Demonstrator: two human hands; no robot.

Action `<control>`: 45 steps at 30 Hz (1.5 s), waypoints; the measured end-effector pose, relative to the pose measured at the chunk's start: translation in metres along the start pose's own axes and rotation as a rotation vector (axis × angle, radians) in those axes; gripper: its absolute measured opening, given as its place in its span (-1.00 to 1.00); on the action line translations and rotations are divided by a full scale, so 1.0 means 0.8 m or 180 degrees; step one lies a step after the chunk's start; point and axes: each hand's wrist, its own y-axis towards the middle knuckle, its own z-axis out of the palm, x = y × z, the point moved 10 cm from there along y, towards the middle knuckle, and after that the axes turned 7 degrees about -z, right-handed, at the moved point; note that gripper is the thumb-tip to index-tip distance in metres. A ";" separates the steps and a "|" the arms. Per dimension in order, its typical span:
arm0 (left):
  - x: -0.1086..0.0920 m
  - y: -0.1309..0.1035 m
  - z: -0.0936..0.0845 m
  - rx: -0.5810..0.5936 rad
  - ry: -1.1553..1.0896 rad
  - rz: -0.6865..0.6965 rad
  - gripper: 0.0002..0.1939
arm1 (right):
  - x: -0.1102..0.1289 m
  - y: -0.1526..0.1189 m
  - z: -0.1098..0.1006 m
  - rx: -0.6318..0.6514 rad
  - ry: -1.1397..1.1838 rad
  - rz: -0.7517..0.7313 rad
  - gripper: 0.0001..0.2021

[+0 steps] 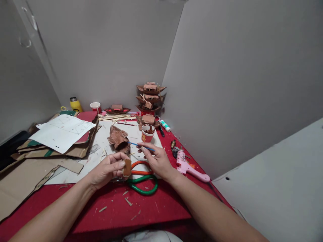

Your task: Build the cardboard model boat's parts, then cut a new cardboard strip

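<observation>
My left hand (pixel 111 168) pinches a small piece of brown cardboard (pixel 127 168) near the front of the white work sheet (pixel 85 169). In my right hand (pixel 156 158) is a thin blue paintbrush (pixel 135 144), its tip pointing left toward a brown model boat (pixel 118 138). Whether the tip touches the boat I cannot tell. Just beyond my right hand stands a paper cup (pixel 147 133) with brown paint on its inner wall. Scissors with an orange handle (pixel 140 172) and a green handle (pixel 143 191) lie below my hands, their blades mostly hidden.
At the right lies a pink glue gun (pixel 191 169). Stacked model boats (pixel 150 97) stand at the back, near thin wooden sticks (pixel 117 117). Cardboard sheets with a paper drawing (pixel 63 131) fill the left side. Behind them are a yellow bottle (pixel 75 105) and another cup (pixel 95 107).
</observation>
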 end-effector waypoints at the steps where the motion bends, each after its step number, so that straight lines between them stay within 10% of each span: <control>1: 0.000 0.000 0.000 -0.0011 -0.0002 -0.0010 -0.65 | -0.001 0.000 -0.001 -0.0032 -0.0001 0.0012 -0.77; 20: 0.004 0.001 0.000 0.0043 0.0129 -0.0045 -0.66 | 0.002 0.000 -0.015 -0.0285 0.0065 0.0087 -0.78; 45: 0.013 -0.004 0.032 0.0788 0.0763 -0.0106 -0.65 | 0.017 -0.006 0.018 0.0389 -0.0014 -0.0295 -0.76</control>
